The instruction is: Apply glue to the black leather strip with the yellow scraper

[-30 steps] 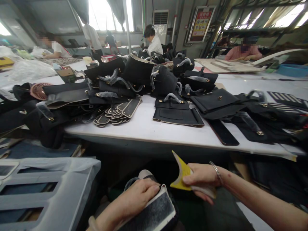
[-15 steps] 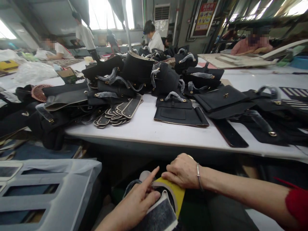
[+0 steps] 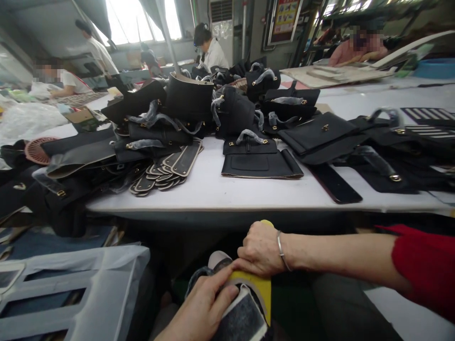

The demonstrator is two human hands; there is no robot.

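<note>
My right hand [image 3: 261, 251] clenches the yellow sheet [image 3: 263, 285]; a hard pull could skew the dark panel [image 3: 243, 317] under my left hand [image 3: 203, 302], thumb spread

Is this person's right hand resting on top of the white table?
No, the right hand is gripping the yellow piece, in front of and below the near edge of the white table.

Gap on white tabletop [image 3: 209, 189] between panel pile [image 3: 163, 173] and black bag [image 3: 249, 162], heaped bags [image 3: 235, 111] behind
</note>
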